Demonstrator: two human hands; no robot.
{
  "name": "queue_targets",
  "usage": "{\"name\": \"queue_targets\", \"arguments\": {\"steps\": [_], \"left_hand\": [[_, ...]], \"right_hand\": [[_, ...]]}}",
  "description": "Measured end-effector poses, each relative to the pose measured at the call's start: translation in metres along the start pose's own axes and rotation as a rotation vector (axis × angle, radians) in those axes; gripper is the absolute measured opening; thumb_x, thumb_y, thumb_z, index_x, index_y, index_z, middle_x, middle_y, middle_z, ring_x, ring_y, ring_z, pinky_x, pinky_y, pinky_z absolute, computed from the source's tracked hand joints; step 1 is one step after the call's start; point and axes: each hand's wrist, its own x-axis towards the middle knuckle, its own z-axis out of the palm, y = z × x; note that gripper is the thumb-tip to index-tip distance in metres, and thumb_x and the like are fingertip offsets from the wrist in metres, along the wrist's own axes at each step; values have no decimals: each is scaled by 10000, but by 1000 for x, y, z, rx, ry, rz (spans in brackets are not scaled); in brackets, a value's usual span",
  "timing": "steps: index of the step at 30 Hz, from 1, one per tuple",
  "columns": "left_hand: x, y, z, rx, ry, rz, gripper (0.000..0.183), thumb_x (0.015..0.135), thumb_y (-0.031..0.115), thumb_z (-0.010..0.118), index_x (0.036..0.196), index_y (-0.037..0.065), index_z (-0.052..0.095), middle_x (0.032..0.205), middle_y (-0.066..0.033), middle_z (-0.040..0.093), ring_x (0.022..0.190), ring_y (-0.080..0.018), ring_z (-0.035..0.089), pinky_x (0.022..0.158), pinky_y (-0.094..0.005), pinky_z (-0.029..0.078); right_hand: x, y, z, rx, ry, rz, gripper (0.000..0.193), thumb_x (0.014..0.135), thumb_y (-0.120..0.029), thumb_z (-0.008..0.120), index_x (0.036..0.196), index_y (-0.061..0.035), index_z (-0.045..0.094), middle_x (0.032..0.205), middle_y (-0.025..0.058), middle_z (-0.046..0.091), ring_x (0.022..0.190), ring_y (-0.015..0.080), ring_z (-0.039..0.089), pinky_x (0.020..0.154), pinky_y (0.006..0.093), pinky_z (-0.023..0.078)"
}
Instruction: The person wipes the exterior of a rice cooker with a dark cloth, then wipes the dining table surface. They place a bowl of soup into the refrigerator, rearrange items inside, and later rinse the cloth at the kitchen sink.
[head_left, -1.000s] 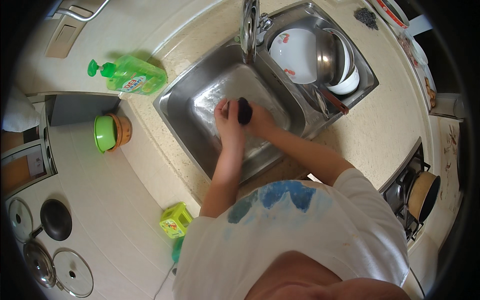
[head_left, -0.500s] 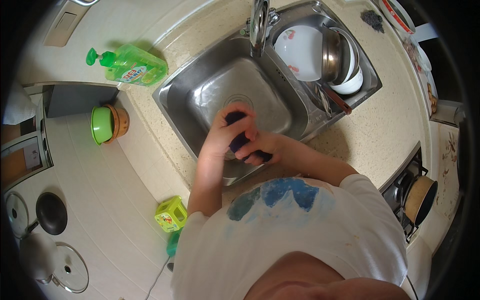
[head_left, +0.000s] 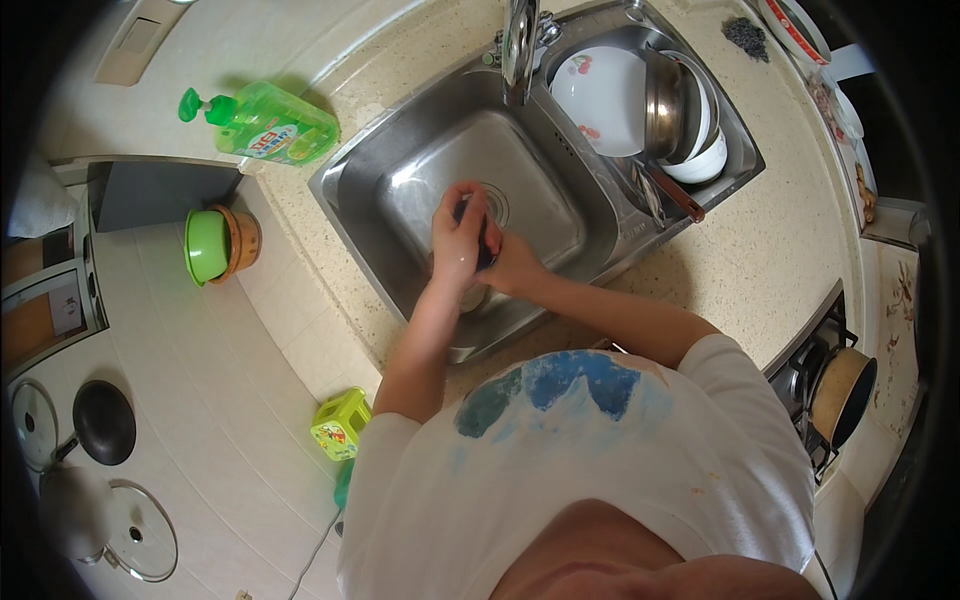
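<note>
Over the steel sink basin [head_left: 400, 215], both my hands press together around a wadded dark cloth [head_left: 486, 250], navy or black. My left hand [head_left: 457, 240] wraps it from the left, fingers curled over its top. From the right, my right hand [head_left: 514, 268] closes on its lower part; most of those fingers are hidden behind the left hand and the cloth. Only a small dark patch of the cloth shows between the hands. Just beyond them lies the round drain [head_left: 494, 205], partly covered by my left hand. The faucet [head_left: 518, 60] rises at the far edge.
Right of the basin, a smaller one holds a white plate [head_left: 600, 100], a metal pot [head_left: 664, 105], bowls and a brown-handled utensil [head_left: 678, 195]. A green soap bottle [head_left: 275, 125] stands left on the counter. A pot [head_left: 838, 395] sits on the stove at right.
My hands have drawn closer together and bunched the dark cloth, which earlier stretched out between them toward the lower right. My right hand has turned and moved up against the left.
</note>
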Motion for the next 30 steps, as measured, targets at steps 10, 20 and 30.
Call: {"name": "queue_targets", "arguments": {"steps": [10, 20, 30], "left_hand": [[7, -24, -3, -90, 226, 71, 132, 994, 178, 494, 1016, 49, 475, 512, -48, 451, 411, -145, 434, 424, -281, 373], [8, -37, -2, -140, 486, 164, 173, 970, 179, 531, 1005, 18, 479, 553, -80, 520, 464, -168, 501, 481, -293, 438], [-24, -7, -28, -335, 71, 93, 602, 908, 419, 607, 1345, 59, 403, 1334, -167, 455, 1199, -295, 490, 1008, -404, 418]], "right_hand": [[11, 13, 2, -204, 99, -79, 218, 721, -165, 679, 840, -13, 577, 809, 228, 642, 830, 432, 620, 693, 450, 486], [14, 7, -4, -530, 111, -148, 236, 753, -182, 651, 895, -33, 536, 778, 211, 646, 806, 415, 630, 693, 498, 489], [-6, -28, -33, -136, -92, 28, 312, 714, -287, 782, 829, -42, 628, 735, 121, 641, 606, 230, 616, 550, 358, 462]]}}
